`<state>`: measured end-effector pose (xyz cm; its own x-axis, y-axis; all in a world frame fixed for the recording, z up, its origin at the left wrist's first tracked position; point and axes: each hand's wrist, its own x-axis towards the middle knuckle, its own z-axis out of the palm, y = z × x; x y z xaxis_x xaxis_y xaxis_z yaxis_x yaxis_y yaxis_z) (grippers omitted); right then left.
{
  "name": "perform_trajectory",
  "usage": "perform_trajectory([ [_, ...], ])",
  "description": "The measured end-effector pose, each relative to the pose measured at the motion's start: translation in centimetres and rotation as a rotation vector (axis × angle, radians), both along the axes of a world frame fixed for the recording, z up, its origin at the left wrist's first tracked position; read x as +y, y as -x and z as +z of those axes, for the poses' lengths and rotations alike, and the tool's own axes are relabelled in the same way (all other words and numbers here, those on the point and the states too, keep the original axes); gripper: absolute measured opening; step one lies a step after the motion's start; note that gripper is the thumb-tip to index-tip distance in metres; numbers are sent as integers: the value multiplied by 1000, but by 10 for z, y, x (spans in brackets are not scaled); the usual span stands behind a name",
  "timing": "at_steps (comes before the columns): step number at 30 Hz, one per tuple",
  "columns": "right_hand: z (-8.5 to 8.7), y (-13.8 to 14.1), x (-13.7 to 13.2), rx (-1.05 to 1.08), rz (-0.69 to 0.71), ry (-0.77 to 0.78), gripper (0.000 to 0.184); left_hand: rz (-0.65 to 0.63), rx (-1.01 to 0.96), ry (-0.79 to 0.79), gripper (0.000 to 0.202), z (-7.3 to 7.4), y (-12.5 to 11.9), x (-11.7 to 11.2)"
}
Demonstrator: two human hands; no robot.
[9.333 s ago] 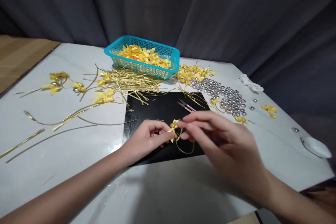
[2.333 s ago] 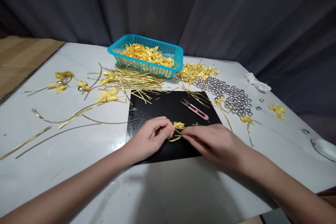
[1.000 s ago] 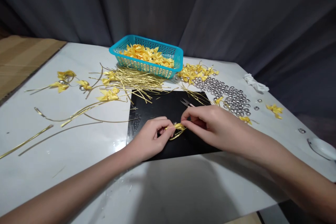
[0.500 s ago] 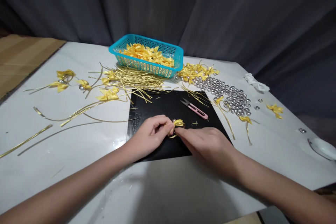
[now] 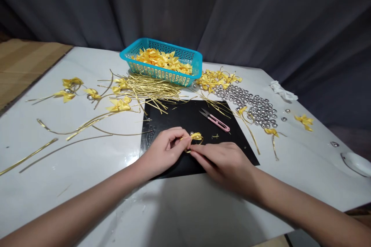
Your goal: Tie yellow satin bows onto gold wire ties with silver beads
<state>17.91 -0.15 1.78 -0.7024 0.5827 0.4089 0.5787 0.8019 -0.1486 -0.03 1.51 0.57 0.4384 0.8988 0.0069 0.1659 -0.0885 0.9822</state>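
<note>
Over the black mat (image 5: 174, 119), my left hand (image 5: 166, 146) pinches a yellow ribbon flower (image 5: 197, 136) between thumb and fingers. A thin gold cord loops below and beside the flower. My right hand (image 5: 224, 158) touches that piece from the right, thumb and forefinger pressed together on what looks like the gold cord. The fingertips of both hands almost meet, and they hide part of the cord. A small shiny bead shows just above the flower. Pink-handled thread snips (image 5: 216, 120) lie on the mat beyond my right hand.
A blue basket (image 5: 162, 70) of yellow ribbon flowers stands at the back. Before it lies a bundle of gold cords (image 5: 153, 88). Silver beads (image 5: 255, 106) spread to the right, near a heap of flowers (image 5: 214, 79). A white object (image 5: 356, 164) sits at the right edge.
My right hand has shifted slightly left, its fingertips now closer to my left fingertips. The flower has turned a little, and the cord loop beneath it looks smaller.
</note>
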Motion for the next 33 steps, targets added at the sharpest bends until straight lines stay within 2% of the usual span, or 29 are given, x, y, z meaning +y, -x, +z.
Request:
perform_trajectory([
  [4,-6,0,-1,99,-38,-22,11,-9,24,-41,28,0,1,-1],
  [10,-12,3,-3,123,-94,-51,10,-28,20,-41,29,-1,1,-2],
  [15,-14,7,-4,241,-169,-64,4,-51,29,-46,28,0,0,-1],
  [20,-12,8,-5,304,-260,-63,9,-79,-14,-9,27,4,1,-1],
  [26,-11,12,-9,340,-337,179,16,-80,-21,17,27,6,2,-1],
  [30,-1,12,-4,473,-361,209,9,-63,-17,-48,27,2,1,-2],
  [33,12,11,5,543,-294,445,18,-54,36,-99,28,0,1,-4],
])
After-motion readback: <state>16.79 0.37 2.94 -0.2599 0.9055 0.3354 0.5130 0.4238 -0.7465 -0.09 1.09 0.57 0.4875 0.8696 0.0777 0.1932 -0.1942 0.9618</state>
